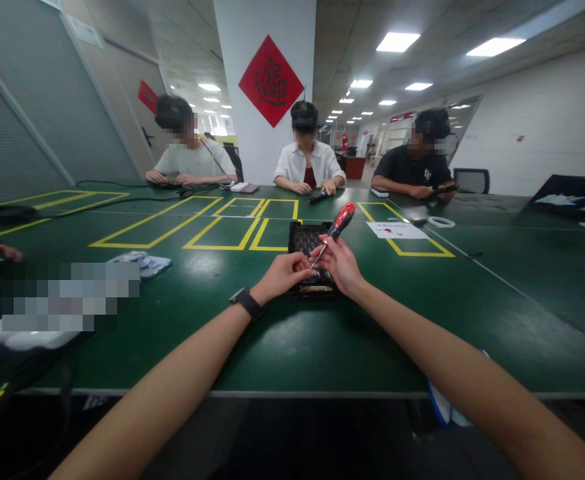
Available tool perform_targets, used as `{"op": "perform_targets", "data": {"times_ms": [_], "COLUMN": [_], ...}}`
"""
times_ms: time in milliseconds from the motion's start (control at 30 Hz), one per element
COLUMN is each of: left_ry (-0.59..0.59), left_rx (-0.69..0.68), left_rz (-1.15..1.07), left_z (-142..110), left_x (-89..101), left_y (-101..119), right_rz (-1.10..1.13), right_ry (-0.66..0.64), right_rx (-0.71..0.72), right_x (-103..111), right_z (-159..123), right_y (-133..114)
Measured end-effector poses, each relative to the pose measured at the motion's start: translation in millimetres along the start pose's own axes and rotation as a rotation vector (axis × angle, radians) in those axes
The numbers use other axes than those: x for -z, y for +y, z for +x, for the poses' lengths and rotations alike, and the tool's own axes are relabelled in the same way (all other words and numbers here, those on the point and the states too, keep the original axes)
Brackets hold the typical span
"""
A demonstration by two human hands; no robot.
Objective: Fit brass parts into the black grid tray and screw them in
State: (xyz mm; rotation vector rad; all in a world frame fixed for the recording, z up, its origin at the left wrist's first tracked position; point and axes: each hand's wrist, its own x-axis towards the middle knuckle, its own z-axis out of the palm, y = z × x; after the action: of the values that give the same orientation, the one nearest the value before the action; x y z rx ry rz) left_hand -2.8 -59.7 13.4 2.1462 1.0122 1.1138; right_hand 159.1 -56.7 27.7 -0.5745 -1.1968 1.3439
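Observation:
A screwdriver (341,220) with a red and black handle slants upward, its thin metal shaft pointing down to the left. My right hand (341,267) is closed around it near where the handle meets the shaft. At the shaft's lower end, the fingers of my left hand (285,275) are pinched together. Whatever small thing they hold is hidden by the fingertips. Under both hands lies an open black tool case (302,233) with dark compartments. Small pieces in its near part are partly covered by my hands.
Yellow tape rectangles (172,230) mark the green table (272,347). A white paper sheet (397,231) and a roll of tape (441,222) lie right of the case. Several people sit along the far side. Packages (147,265) and another person's hand (10,253) are at left.

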Motion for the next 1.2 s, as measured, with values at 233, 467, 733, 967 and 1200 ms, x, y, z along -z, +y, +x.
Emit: {"op": "perform_targets", "data": {"times_ms": [233,467,733,967,1200], "left_ry": [-0.113,-0.038,-0.027,-0.06,-0.021], "left_rx": [-0.033,-0.019,-0.002,0.0,-0.023], "left_rz": [-0.066,-0.021,-0.095,-0.129,-0.042], "left_z": [0.5,0.3,0.9,-0.3,0.7], "left_x": [1.5,-0.2,-1.6,-2.0,-1.8], "left_y": [-2.7,1.2,-2.7,-4.6,-2.7], "right_rz": [0.011,0.023,0.009,-0.007,0.002], "right_ry": [-0.023,-0.033,-0.049,-0.03,-0.03], "right_rx": [-0.04,-0.019,-0.035,-0.044,-0.005], "right_x": [1.4,2.3,2.0,3.5,0.3], "right_z": [1.7,2.0,1.1,1.6,1.6], "right_y": [1.5,4.1,1.4,1.3,2.5]}}
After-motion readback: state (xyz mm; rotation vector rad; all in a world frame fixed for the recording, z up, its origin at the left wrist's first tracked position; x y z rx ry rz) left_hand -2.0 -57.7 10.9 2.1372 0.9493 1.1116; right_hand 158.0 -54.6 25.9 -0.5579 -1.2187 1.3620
